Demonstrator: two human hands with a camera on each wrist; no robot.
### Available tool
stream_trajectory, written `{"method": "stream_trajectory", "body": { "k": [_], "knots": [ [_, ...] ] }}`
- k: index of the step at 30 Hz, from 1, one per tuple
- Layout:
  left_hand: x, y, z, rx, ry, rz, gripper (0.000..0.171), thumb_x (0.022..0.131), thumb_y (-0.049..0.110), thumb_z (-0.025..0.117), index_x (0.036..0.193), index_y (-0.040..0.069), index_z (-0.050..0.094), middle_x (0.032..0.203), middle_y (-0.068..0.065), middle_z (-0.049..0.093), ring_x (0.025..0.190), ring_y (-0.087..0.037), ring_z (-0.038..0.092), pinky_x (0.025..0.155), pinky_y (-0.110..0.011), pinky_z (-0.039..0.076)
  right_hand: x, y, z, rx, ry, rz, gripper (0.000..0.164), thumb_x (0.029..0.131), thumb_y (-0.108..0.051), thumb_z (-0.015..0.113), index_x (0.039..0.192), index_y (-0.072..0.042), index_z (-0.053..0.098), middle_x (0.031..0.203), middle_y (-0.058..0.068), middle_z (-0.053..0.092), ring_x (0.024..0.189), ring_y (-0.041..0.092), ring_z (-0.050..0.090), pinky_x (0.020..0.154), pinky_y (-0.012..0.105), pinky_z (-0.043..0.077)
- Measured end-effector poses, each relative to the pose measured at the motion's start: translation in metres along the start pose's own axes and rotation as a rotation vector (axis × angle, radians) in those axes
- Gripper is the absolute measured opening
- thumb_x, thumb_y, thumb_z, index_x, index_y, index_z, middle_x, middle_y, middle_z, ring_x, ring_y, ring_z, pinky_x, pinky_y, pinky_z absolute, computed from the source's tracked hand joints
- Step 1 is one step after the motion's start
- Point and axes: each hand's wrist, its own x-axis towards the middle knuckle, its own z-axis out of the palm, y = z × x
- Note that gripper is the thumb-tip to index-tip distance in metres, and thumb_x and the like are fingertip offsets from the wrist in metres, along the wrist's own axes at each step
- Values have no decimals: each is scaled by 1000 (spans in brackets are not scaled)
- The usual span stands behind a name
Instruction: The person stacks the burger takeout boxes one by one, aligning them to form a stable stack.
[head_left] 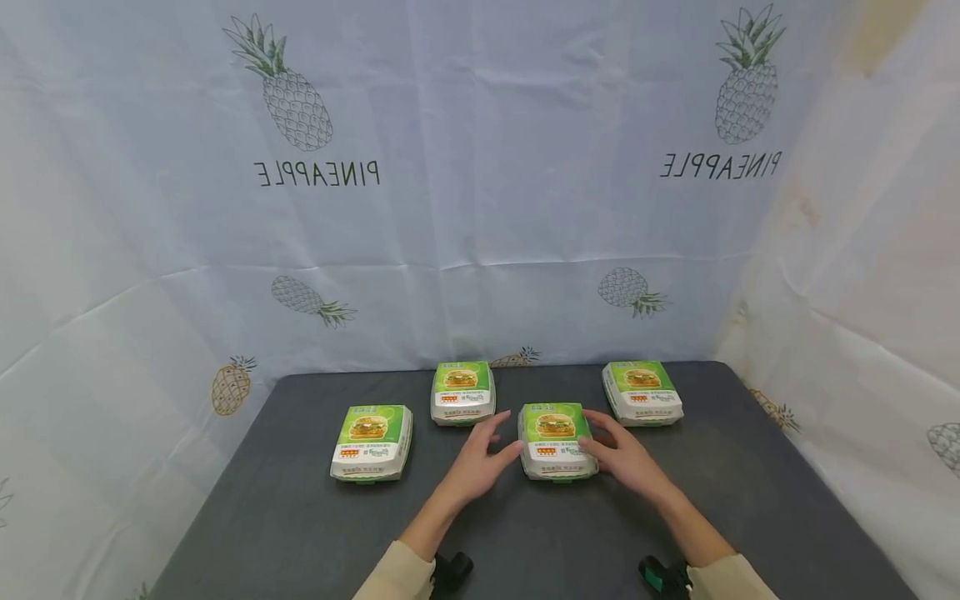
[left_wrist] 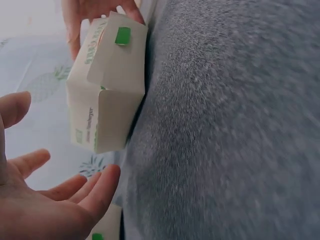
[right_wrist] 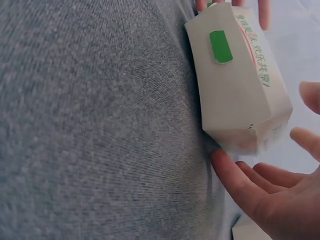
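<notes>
A burger box (head_left: 557, 442) with a green and white lid, printed with a burger, sits closed on the dark table between my two hands. On its left side is my left hand (head_left: 480, 462), fingers spread and a small gap from the box. My right hand (head_left: 624, 454) is at the right side of the same box, its thumb over the lid's edge in the head view. In the right wrist view, its loosely bent fingers (right_wrist: 240, 190) lie close to the box's corner; whether they touch is hard to tell. The left wrist view shows the box's white side with a green tab (left_wrist: 123, 36).
Three more matching burger boxes stand on the table (head_left: 300, 533): one at the left (head_left: 372, 443), one at the back middle (head_left: 462, 392), one at the back right (head_left: 642, 392). A pineapple-print cloth (head_left: 480, 208) hangs behind and along both sides.
</notes>
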Motion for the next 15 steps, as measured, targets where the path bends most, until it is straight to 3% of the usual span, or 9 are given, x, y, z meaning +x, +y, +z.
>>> {"method": "stream_trajectory", "body": {
  "k": [9,15],
  "knots": [
    [15,1,14,-44,-104,-24,71,103,43,60,162,17,30,158,-19,32,136,-41,46,103,-56,43,1,3,2,5,-9,-18,68,102,-34,64,159,-11,33,159,29,29,135,47,45,87,46,55],
    [18,0,17,-35,-145,-32,74,103,43,61,163,18,26,157,-23,33,133,-43,49,100,-53,47,2,3,2,33,-32,-32,68,103,-32,64,159,-10,33,156,28,34,133,44,48,86,45,55]
  ]
}}
